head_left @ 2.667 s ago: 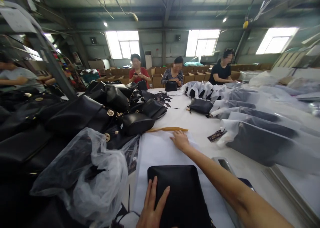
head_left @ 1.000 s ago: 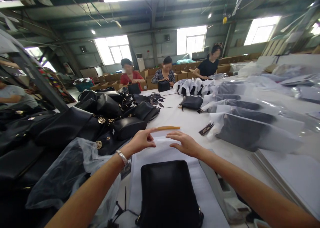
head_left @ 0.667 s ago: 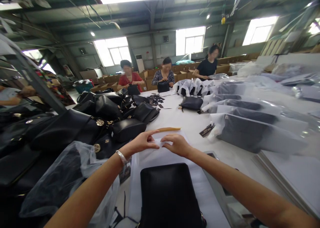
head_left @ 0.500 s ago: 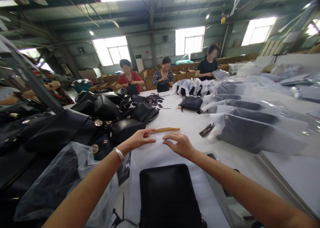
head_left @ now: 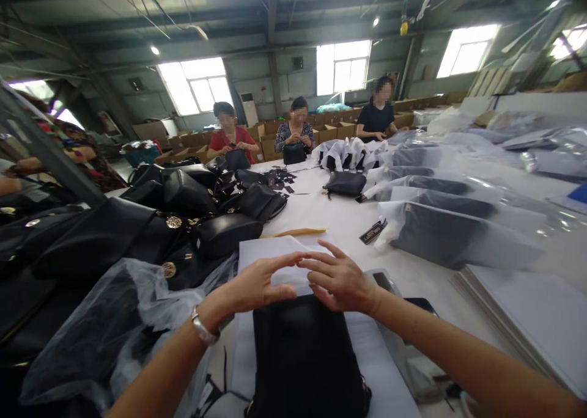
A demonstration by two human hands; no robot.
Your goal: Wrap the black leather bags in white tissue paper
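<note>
A black bag [head_left: 302, 357] lies flat in front of me on white paper sheets [head_left: 257, 251]. My left hand [head_left: 261, 280] is above the bag's far edge, thumb and fingers spread in a C shape. Facing it, my right hand [head_left: 339, 277] has its fingers apart and slightly bent, low over the same edge. The fingertips of both hands meet or nearly meet. A whitish, thin sheet shows between them; whether either hand grips it is unclear. Just beyond the paper is a flat yellow strip [head_left: 300, 232].
Black bags [head_left: 229, 231] are heaped on the left beside a clear plastic bag [head_left: 87, 332]. Wrapped bags [head_left: 440, 234] stand in a row on the right, near a stack of white boards [head_left: 518, 320]. Several people work across the table [head_left: 316, 207].
Both my hands have come back toward me, from beside the yellow strip to the bag's far edge. My left hand has left the strip, and its fingers have spread.
</note>
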